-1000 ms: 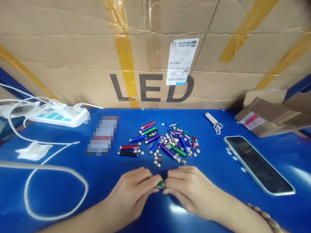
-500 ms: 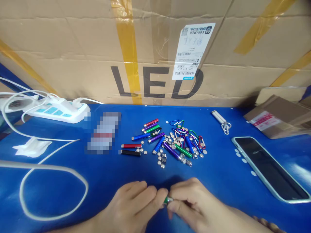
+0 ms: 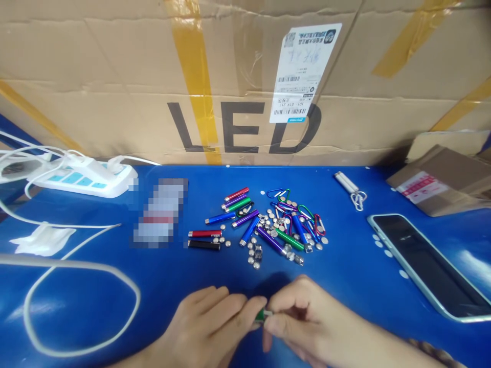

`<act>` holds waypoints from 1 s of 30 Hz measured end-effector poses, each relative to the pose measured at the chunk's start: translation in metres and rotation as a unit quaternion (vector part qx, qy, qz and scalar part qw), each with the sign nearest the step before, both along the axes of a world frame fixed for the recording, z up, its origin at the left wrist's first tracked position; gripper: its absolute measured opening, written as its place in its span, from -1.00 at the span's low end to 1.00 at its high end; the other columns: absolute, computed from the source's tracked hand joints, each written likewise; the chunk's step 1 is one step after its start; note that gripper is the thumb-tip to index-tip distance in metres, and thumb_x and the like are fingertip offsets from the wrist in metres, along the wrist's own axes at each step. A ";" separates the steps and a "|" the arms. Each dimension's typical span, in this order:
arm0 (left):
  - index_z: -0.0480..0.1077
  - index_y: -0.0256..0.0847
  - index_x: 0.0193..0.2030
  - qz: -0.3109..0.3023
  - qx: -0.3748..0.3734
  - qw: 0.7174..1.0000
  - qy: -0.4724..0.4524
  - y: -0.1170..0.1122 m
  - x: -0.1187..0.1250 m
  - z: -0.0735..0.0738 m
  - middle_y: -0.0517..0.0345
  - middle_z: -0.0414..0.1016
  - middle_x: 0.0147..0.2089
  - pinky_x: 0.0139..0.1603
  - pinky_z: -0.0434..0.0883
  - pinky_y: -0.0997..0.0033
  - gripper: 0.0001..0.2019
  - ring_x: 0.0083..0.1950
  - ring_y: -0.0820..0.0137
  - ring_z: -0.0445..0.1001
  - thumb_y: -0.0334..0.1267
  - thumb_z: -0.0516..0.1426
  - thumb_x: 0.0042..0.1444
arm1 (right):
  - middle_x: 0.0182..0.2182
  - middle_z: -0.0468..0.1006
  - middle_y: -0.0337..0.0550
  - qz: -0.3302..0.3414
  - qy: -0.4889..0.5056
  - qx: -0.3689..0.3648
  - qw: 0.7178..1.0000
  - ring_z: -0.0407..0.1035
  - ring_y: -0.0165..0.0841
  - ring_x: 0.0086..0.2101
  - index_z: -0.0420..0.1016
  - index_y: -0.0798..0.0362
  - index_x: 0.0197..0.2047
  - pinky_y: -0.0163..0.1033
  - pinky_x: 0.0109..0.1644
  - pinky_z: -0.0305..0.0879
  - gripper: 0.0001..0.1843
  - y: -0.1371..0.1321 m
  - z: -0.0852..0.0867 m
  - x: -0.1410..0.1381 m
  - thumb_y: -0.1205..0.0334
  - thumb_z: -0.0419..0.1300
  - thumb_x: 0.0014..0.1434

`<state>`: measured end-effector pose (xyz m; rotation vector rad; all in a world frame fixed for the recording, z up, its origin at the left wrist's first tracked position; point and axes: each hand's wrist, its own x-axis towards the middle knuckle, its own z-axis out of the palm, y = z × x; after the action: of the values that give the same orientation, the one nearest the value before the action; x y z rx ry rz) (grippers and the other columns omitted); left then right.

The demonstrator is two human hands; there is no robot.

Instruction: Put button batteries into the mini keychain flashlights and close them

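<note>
My left hand [image 3: 215, 322] is closed around a small green metal flashlight tube [image 3: 260, 315], and most of the tube is hidden in its fingers. My right hand [image 3: 303, 317] pinches the silver end piece [image 3: 268, 313] at the tube's right end between thumb and forefinger. Whether that piece sits fully on the tube, I cannot tell. Beyond the hands lies a pile of coloured tubes, among them a purple tube [image 3: 270, 240] and a red tube [image 3: 205, 233]. Silver button cells [image 3: 251, 253] and coloured carabiner clips [image 3: 306, 212] are scattered among them.
A phone [image 3: 429, 266] lies at the right, near a small carton [image 3: 441, 179]. White keyring sticks [image 3: 345, 182] rest at the back right. On the left are a power strip [image 3: 111, 186], a white cable [image 3: 134, 312] and crumpled tissue [image 3: 42, 240]. A large cardboard box [image 3: 126, 66] stands behind.
The camera view has shifted slightly. Both hands stay together at the green tube, of which a little more shows. My right fingers have shifted a little at the silver end.
</note>
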<state>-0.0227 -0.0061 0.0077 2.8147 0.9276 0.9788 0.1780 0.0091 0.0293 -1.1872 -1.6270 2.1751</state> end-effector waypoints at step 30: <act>0.34 -0.21 -0.20 0.113 -0.622 0.745 -0.213 0.006 0.008 0.025 0.20 0.41 -0.51 -0.54 0.16 0.54 -0.76 -0.52 0.51 0.26 -0.09 0.02 0.16 | 0.08 0.40 -0.03 -0.049 -0.329 0.697 0.636 0.26 -0.22 0.07 0.30 0.06 0.12 -0.05 0.05 0.20 -0.60 0.060 -0.026 0.055 0.08 -0.06 0.30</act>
<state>-0.0151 -0.0005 0.0326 1.3119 1.1990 0.5613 0.2327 0.0695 0.0037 -1.2904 -2.4338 -0.1453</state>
